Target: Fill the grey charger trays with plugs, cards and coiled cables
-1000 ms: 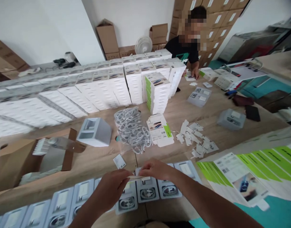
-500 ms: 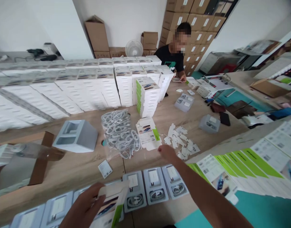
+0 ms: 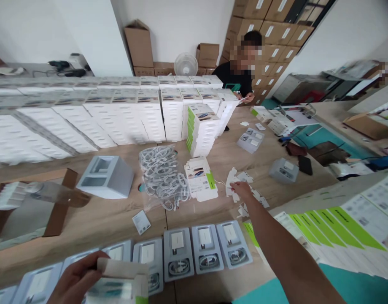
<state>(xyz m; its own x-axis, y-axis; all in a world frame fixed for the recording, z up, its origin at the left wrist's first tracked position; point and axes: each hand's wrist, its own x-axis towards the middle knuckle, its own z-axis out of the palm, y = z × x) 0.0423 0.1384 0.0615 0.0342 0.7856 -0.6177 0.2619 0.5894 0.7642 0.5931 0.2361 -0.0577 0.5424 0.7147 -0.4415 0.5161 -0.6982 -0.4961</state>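
My left hand (image 3: pixel 78 276) grips a white printed carton (image 3: pixel 118 283) with a green corner at the lower left, its flap raised. The carton hides part of the trays below it. My right hand (image 3: pixel 243 192) reaches across the table with fingers closed, its fingertips at a loose pile of white paper pieces (image 3: pixel 241 176). Whether a piece is pinched there is hard to make out. Left of it lies a flattened printed carton (image 3: pixel 202 179), beside a heap of bagged white cables (image 3: pixel 164 175). Along the front edge are grey trays (image 3: pixel 191 236) holding chargers and coiled cables.
Tall rows of stacked white boxes (image 3: pixel 118 122) line the far side. Nested grey trays (image 3: pixel 108 179) and an open cardboard box (image 3: pixel 59 223) stand to the left. Green-and-white cartons (image 3: pixel 339 236) fill the right. A co-worker (image 3: pixel 235 78) sits across the table.
My right hand has moved right and farther away, from beside the flattened carton to the paper pieces. My left hand and its carton have shifted left and lower; the carton has turned.
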